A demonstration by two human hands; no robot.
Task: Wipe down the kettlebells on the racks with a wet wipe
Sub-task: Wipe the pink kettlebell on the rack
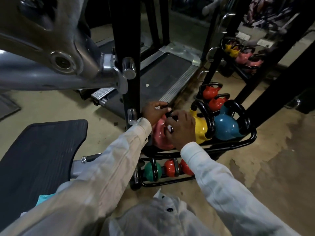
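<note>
Your white shirt front (pixel 158 217) fills the 6 o'clock edge, and both sleeves run up from it toward the middle of the view. The left sleeve (pixel 105 167) rises from 7 o'clock and the right sleeve (pixel 221 181) from 5 o'clock, so your arms converge on one spot.

Your left hand (pixel 154 112) sits at the top of the pink kettlebell (pixel 159 137), its fingers curled over the black handle. Your right hand (pixel 183 127) is just at 4 o'clock of it, touching it, knuckles up and fingers bent inward. A small white piece of wet wipe (pixel 169 128) is pinched in those fingers against the pink shell. Most of the wipe is hidden under the hand.

That kettlebell stands on the upper tier of the black tube rack (pixel 235 144). A yellow kettlebell (pixel 201 128) is just at its 3 o'clock, and a blue kettlebell (pixel 225 126) is further along the same way. Two red kettlebells (pixel 215 102) stand behind the blue one, toward 1 o'clock.

On the lower tier (pixel 168 182), at 6 o'clock of your hands, a green kettlebell (pixel 150 169) stands beside two more red ones (pixel 170 167). The second of these is partly covered by your right sleeve.

A treadmill (pixel 163 77) lies at 12 o'clock, and a black ribbed mat (pixel 39 150) lies at 9 o'clock.
</note>
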